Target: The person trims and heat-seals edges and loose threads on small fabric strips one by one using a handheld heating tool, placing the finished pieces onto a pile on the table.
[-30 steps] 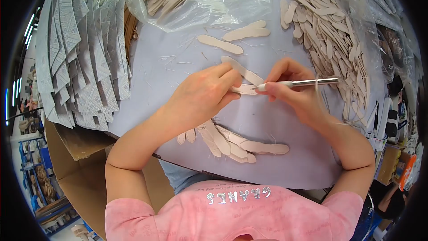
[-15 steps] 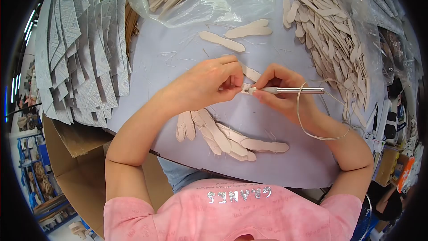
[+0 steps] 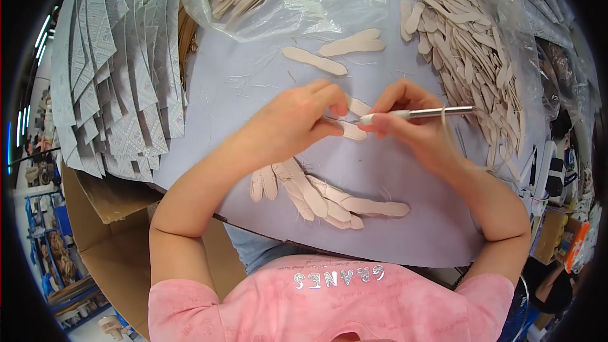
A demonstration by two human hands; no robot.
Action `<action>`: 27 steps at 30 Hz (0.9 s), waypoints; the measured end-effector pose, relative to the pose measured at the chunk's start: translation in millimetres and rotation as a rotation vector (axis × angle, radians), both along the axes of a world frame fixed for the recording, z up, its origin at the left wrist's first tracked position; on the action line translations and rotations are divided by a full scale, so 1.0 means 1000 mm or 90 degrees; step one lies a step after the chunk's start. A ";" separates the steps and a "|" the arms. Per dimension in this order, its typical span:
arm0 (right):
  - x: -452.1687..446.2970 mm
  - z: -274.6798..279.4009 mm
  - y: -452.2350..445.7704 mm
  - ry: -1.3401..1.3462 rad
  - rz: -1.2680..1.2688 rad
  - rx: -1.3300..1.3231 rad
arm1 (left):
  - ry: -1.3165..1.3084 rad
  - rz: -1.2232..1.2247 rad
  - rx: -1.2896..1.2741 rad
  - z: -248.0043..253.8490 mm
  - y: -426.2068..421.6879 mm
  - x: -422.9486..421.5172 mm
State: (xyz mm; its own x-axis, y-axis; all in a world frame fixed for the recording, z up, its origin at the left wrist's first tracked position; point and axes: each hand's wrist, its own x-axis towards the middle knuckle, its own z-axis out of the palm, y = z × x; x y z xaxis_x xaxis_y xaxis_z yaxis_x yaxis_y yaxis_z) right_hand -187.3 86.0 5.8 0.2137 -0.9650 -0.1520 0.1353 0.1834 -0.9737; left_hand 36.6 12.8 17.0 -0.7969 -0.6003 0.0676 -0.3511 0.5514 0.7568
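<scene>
Cream and flat, one round-ended strip (image 3: 354, 131) sits over the lavender bench (image 3: 405, 174); the left hand (image 3: 299, 116) pinches its end between gathered fingers, apparently steadying it for the slim silver-and-white tool (image 3: 441, 112) the right hand (image 3: 415, 128) grips pen-fashion, tip near its edge.

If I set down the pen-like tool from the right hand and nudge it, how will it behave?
The pen-like tool would probably roll, since it looks slender and round. It's likely stiff: it runs straight and looks metallic. Its smooth shine suggests it might be slippery.
</scene>
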 end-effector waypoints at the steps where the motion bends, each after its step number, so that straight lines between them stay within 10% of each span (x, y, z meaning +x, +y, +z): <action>1: -0.002 -0.001 -0.002 -0.054 -0.022 0.004 | 0.006 0.003 -0.030 0.000 0.003 0.000; 27: 0.013 -0.005 0.002 0.130 -0.004 -0.036 | -0.038 0.061 0.194 0.008 -0.002 -0.001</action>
